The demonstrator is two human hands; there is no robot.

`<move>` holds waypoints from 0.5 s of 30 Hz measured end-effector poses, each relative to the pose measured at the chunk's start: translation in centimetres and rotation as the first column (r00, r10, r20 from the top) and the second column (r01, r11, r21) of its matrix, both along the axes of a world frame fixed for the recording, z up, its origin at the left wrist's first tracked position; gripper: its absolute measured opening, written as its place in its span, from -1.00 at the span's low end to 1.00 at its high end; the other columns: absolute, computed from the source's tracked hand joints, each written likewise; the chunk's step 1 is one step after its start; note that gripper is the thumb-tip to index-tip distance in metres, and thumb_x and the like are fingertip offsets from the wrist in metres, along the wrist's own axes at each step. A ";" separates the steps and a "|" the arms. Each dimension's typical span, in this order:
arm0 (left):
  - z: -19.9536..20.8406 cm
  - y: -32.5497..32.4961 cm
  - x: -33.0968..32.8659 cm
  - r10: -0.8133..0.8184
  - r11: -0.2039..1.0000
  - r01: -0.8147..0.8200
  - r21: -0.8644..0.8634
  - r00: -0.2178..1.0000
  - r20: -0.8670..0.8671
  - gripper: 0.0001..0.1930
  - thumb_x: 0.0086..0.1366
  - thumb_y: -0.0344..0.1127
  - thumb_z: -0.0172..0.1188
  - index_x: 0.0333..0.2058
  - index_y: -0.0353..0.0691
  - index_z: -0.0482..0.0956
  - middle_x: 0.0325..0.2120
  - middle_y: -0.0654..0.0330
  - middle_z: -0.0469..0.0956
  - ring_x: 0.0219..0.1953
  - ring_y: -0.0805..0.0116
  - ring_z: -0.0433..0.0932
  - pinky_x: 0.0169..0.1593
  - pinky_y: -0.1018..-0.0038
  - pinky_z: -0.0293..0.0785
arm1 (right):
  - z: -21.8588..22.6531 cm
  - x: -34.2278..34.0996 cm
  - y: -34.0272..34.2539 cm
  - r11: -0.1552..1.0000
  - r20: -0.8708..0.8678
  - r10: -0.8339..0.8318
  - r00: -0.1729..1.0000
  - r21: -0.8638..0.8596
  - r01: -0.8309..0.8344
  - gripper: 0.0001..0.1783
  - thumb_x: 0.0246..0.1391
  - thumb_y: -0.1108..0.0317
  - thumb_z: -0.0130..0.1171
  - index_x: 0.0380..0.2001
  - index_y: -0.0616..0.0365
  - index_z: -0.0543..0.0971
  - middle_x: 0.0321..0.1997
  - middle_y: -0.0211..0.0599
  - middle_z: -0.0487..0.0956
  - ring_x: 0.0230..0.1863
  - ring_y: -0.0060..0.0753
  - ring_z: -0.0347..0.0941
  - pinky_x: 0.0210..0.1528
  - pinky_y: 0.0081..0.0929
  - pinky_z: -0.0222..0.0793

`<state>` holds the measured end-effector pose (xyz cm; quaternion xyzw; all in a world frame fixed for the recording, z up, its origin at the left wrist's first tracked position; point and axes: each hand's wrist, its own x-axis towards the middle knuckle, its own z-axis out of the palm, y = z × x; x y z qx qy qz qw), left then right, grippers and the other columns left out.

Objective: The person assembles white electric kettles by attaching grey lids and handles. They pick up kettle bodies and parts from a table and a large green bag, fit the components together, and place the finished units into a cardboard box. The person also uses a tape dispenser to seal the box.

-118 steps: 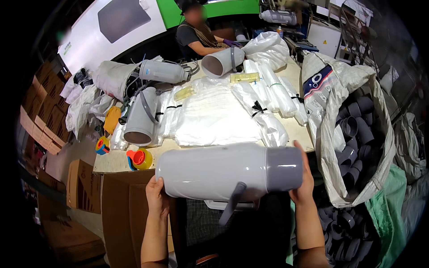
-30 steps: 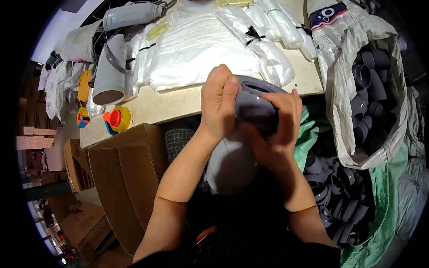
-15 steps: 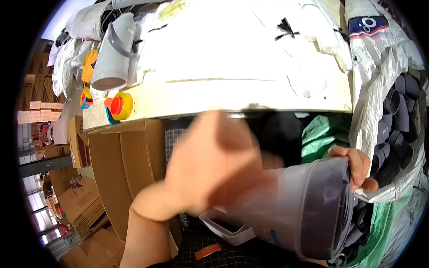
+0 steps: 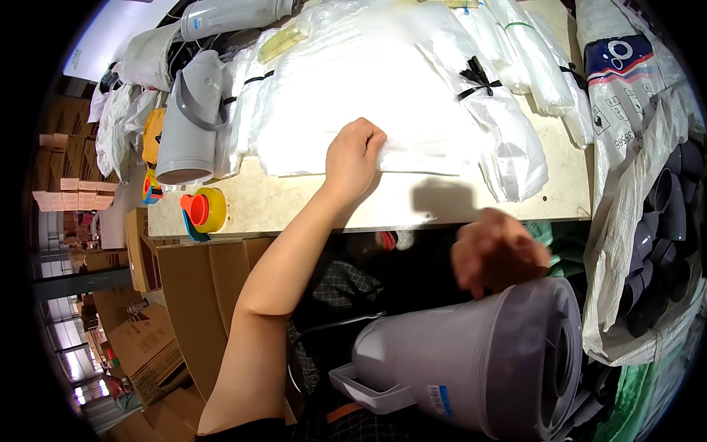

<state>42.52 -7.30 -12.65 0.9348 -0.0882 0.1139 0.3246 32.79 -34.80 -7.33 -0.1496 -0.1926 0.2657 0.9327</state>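
Note:
My left hand reaches over the table onto a stack of white plastic bags. Its fingers are curled and pinched at the top bag, though the fingertips are partly hidden. Across my lap a grey plastic thermos jug lies on its side, handle toward me, its wide open end facing right. A blue-and-white label is stuck on its wall. Just above the jug, by the table edge, my right hand is smeared by motion, so its fingers do not read clearly.
Another grey jug stands at the table's left, near yellow and red tape rolls. Tied bag bundles lie right of the stack. A sack of dark plastic parts stands at right, an opened carton at left.
My left hand has gone from over the jug up to the bag stack. My right hand has let go of the jug's open end and moved left. The view has shifted slightly.

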 end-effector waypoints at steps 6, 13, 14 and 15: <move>3.1 -0.3 2.8 0.195 0.742 -0.241 -0.626 0.970 -0.143 -0.72 0.52 -0.29 -0.03 -0.31 -0.35 0.52 -0.46 0.14 0.51 -0.42 0.23 0.51 -0.32 0.26 0.49 | -2.9 -0.6 4.3 0.778 -0.020 -0.104 0.994 -0.624 0.069 -0.75 0.21 0.34 0.30 -0.17 0.26 0.53 -0.29 -0.16 0.63 -0.34 -0.35 0.61 -0.28 -0.44 0.58; 7.1 -7.1 -10.6 -0.256 0.753 0.076 -0.653 0.949 -0.186 -0.76 0.52 -0.27 0.00 -0.34 -0.25 0.46 -0.43 0.25 0.49 -0.35 0.43 0.43 -0.17 0.48 0.41 | -3.0 -1.1 5.4 0.424 0.249 -0.507 0.825 -0.761 0.490 -0.63 0.09 0.51 0.39 -0.03 0.33 0.56 -0.08 -0.20 0.65 -0.10 -0.35 0.61 -0.02 -0.39 0.54; 7.2 -6.5 -11.2 -0.140 0.743 0.018 -0.669 0.982 -0.129 -0.75 0.53 -0.26 -0.02 -0.32 -0.27 0.49 -0.45 0.23 0.54 -0.36 0.42 0.48 -0.17 0.47 0.44 | -3.7 -1.4 5.0 0.369 0.320 -0.479 0.817 -0.771 0.518 -0.61 0.10 0.49 0.38 0.00 0.34 0.56 -0.08 -0.20 0.65 -0.09 -0.35 0.59 0.00 -0.37 0.53; 8.7 -6.4 -10.8 -0.099 0.557 -0.094 -0.825 0.979 -0.178 -0.78 0.52 -0.31 -0.03 -0.28 -0.30 0.51 -0.42 0.16 0.60 -0.31 0.40 0.55 -0.13 0.45 0.45 | -3.9 -1.3 4.4 0.448 0.284 -0.550 0.785 -0.693 0.564 -0.66 0.12 0.44 0.34 -0.04 0.35 0.58 -0.13 -0.22 0.66 -0.11 -0.35 0.59 -0.04 -0.37 0.51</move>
